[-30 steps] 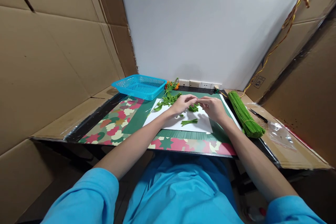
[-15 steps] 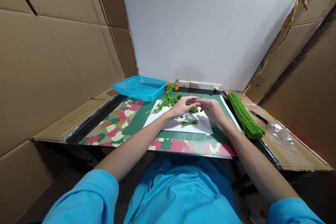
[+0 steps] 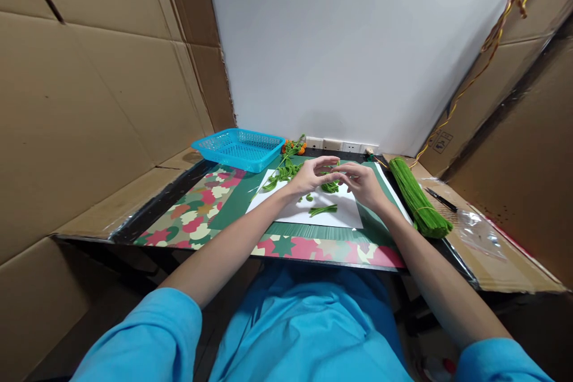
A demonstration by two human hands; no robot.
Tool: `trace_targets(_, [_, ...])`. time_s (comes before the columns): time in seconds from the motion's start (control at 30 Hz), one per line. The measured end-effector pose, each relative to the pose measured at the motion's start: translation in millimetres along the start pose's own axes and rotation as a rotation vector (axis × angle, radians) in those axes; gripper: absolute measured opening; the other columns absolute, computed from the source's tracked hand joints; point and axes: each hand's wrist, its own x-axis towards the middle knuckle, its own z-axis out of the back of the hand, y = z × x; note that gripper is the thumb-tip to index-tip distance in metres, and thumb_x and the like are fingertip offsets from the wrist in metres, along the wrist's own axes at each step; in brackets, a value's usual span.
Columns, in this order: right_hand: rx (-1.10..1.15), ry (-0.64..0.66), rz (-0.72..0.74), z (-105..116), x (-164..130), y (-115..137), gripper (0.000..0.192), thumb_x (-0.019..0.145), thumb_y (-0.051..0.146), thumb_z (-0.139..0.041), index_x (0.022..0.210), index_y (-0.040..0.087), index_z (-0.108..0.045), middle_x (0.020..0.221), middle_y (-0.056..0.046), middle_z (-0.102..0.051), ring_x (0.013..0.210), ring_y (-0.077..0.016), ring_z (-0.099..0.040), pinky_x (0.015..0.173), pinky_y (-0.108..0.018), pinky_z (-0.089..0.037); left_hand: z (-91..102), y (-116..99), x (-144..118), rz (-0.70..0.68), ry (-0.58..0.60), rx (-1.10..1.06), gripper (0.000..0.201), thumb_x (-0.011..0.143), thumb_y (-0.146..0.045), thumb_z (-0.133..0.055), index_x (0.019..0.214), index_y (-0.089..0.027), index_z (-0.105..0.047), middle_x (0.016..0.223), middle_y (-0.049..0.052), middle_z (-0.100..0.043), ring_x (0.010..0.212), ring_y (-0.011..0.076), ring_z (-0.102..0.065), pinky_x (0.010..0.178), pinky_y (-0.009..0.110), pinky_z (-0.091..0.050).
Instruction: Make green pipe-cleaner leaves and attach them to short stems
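Note:
Above the white sheet [image 3: 286,216], my left hand [image 3: 312,176] and my right hand [image 3: 362,182] meet with their fingertips close together. A bit of green pipe cleaner [image 3: 338,163] shows between the fingers of both hands; most of it is hidden. Beneath them lies a short row of cut green pipe cleaners [image 3: 323,210], with small curled green pieces [image 3: 308,197] behind it. A coiled green clump [image 3: 330,187] sits under my right hand. To the left is a pile of looped green pieces [image 3: 285,172].
A blue plastic basket [image 3: 257,166] stands at the back left, beside orange flowers [image 3: 294,147]. On the right lie a tied bundle of green pipe cleaners [image 3: 418,197], black tweezers or a similar slim tool [image 3: 441,199] and a clear plastic bag [image 3: 481,233]. Cardboard walls flank the table.
My fingers have shifted slightly and my left fingers have lifted and arched more, so a bit of green now shows between the hands. Things on the table have stayed put.

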Motion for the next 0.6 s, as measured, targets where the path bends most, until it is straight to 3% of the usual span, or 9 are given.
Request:
trace_targets(0.43, [0.022,-0.042,0.003,0.3,-0.5,4.5,0.048,0.096,0.066,-0.066,0.101,0.020,-0.080,0.096,-0.010,-0.078,0.064,-0.0170,-0.068,0.053,-0.028,-0.053,1.2,-7.7,-3.7,0.030,-0.014,-0.055,0.062,0.076,-0.042,-0.095,0.129,-0.017,-0.074,0.143,0.021,-0.068,0.125,0.0304,-0.070,0.104,0.043,-0.057])
trace_targets(0.6, [0.053,-0.074,-0.037,1.8,-0.6,11.0,0.052,0.094,0.069,-0.067,0.091,0.019,-0.077,0.085,-0.009,-0.078,0.058,-0.0175,-0.069,0.049,-0.027,-0.050,-0.5,-9.9,-3.1,0.010,-0.050,-0.099,0.058,0.074,-0.040,-0.096,0.123,-0.016,-0.076,0.137,0.020,-0.072,0.125,0.0293,-0.070,0.107,0.044,-0.055])
